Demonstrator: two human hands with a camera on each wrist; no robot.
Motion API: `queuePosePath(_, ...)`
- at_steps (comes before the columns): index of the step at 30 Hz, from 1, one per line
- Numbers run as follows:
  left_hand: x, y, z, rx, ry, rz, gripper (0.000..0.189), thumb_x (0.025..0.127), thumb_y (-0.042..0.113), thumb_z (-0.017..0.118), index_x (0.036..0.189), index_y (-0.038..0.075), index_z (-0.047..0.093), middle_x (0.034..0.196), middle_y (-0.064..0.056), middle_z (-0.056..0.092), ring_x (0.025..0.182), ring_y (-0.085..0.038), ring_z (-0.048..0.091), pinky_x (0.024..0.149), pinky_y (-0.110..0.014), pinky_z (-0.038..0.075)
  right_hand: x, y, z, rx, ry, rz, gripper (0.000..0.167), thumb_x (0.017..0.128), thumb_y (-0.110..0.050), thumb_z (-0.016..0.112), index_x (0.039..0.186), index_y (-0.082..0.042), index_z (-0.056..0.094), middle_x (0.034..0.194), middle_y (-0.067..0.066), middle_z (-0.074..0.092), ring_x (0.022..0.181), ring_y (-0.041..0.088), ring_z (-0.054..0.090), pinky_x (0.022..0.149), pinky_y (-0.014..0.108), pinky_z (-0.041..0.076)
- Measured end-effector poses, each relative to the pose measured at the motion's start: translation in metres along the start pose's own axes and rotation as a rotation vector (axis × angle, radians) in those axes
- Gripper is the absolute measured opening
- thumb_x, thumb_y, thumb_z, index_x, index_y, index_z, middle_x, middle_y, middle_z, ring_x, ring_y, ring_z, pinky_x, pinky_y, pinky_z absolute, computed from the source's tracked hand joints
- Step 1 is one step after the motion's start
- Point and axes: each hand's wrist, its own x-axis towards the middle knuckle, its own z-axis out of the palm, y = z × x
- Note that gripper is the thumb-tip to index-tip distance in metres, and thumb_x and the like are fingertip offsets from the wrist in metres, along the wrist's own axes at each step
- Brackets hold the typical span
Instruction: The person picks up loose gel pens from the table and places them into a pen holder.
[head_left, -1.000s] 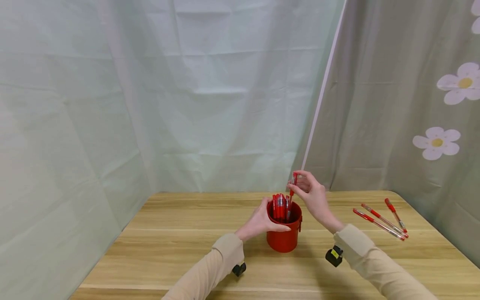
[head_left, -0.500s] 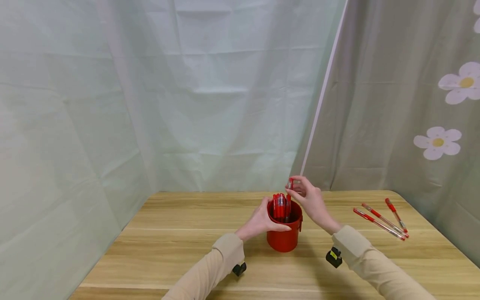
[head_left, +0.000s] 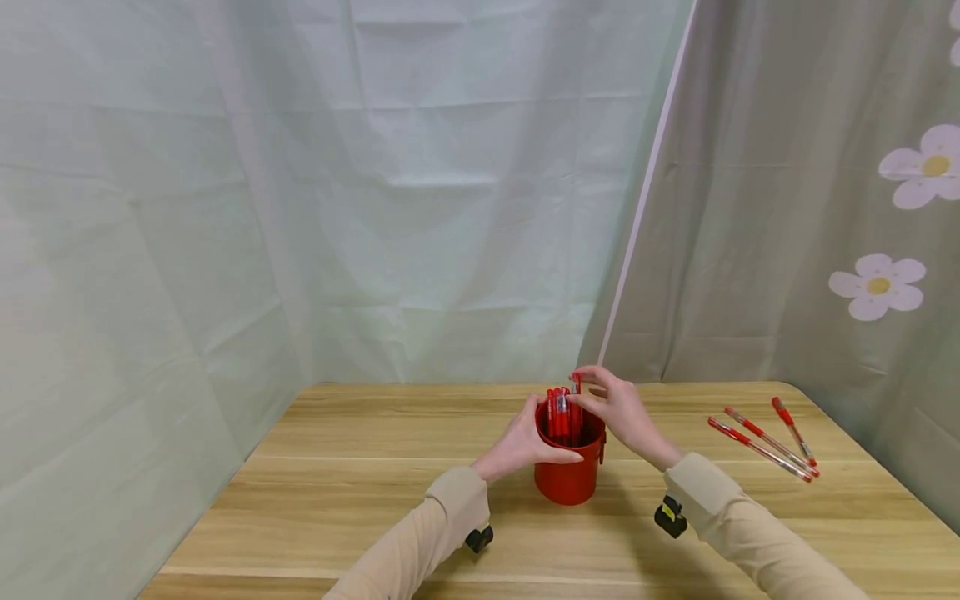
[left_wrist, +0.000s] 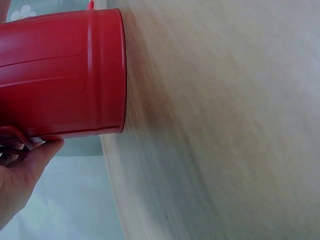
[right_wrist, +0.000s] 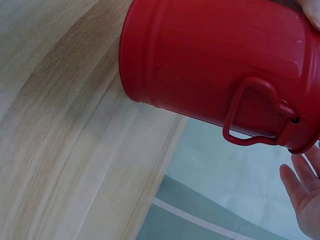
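Note:
A red metal bucket [head_left: 566,482] with a side handle [right_wrist: 255,112] stands upright on the wooden table. Several red-capped pens [head_left: 557,415] stand inside it, their capped ends above the rim. My left hand [head_left: 520,442] holds the bucket from the left, thumb across the front near the rim and fingers round the back. Above the right part of the opening, my right hand [head_left: 621,410] pinches the top of a red pen [head_left: 576,408] whose lower end is hidden inside the bucket. In the right wrist view the right fingers [right_wrist: 305,185] show beyond the rim.
Three red-capped clear pens lie on the right of the table [head_left: 375,483]: a front one [head_left: 759,448], a middle one [head_left: 771,442] and a rear one [head_left: 792,429]. A pale curtain [head_left: 450,208] and a grey flowered curtain [head_left: 750,250] hang behind the table.
My right hand has moved down and slightly left, lowering the pen deeper into the bucket among the others. The left hand and the bucket have stayed in place.

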Motion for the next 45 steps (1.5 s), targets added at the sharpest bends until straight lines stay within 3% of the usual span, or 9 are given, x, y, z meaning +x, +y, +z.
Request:
queuePosePath(7,0.012,-0.027,0.004,0.015,0.027,0.007,0.070,0.067,0.021,0.081,0.119,0.012,0.036,0.111,0.004,0.050,0.098,-0.012,0.051,0.079,-0.029,0.044,-0.002,0.004,0.000,-0.023,-0.033,-0.005,0.032,0.078,-0.008,0.071,0.106,-0.001,0.058,0.105,0.015,0.060,0.097,0.040,0.055,0.079,0.050,0.043)
queuePosePath(13,0.003,-0.005,0.001,-0.010,0.012,0.022,0.068,0.068,0.017,0.080,0.119,0.006,0.036,0.112,-0.005,0.050,0.100,-0.019,0.051,0.079,-0.029,0.045,-0.002,0.005,-0.001,-0.057,-0.052,-0.026,0.030,0.076,-0.008,0.073,0.102,-0.001,0.060,0.101,0.013,0.062,0.096,0.033,0.057,0.081,0.049,0.042)
queuePosePath(24,0.015,-0.035,0.005,0.016,0.030,0.031,0.072,0.066,0.024,0.082,0.119,0.013,0.035,0.110,0.006,0.049,0.098,-0.010,0.050,0.080,-0.027,0.044,-0.002,0.007,-0.003,-0.056,-0.090,-0.020,0.027,0.078,-0.011,0.071,0.101,-0.003,0.060,0.099,0.010,0.063,0.094,0.029,0.058,0.079,0.048,0.044)
queuePosePath(31,0.014,-0.034,0.005,0.005,0.025,0.022,0.072,0.066,0.022,0.082,0.120,0.012,0.035,0.111,0.006,0.048,0.098,-0.010,0.050,0.078,-0.027,0.045,-0.003,0.009,-0.004,-0.068,-0.106,-0.031,0.026,0.078,-0.010,0.072,0.101,-0.004,0.061,0.098,0.009,0.064,0.092,0.031,0.058,0.077,0.049,0.045)
queuePosePath(39,0.002,-0.006,0.001,-0.012,0.004,0.022,0.066,0.069,0.016,0.079,0.117,0.005,0.036,0.112,-0.004,0.049,0.101,-0.020,0.050,0.079,-0.028,0.044,-0.003,0.011,-0.005,-0.148,-0.118,-0.081,0.033,0.077,-0.010,0.073,0.107,-0.004,0.060,0.099,0.009,0.064,0.091,0.027,0.060,0.077,0.048,0.046)
queuePosePath(45,0.011,-0.028,0.005,0.010,0.021,0.011,0.069,0.067,0.021,0.081,0.118,0.012,0.035,0.111,0.004,0.049,0.099,-0.012,0.050,0.080,-0.027,0.044,-0.003,0.011,-0.006,-0.141,-0.112,-0.088,0.038,0.078,-0.012,0.071,0.112,-0.003,0.057,0.101,0.011,0.063,0.092,0.028,0.059,0.077,0.050,0.045)
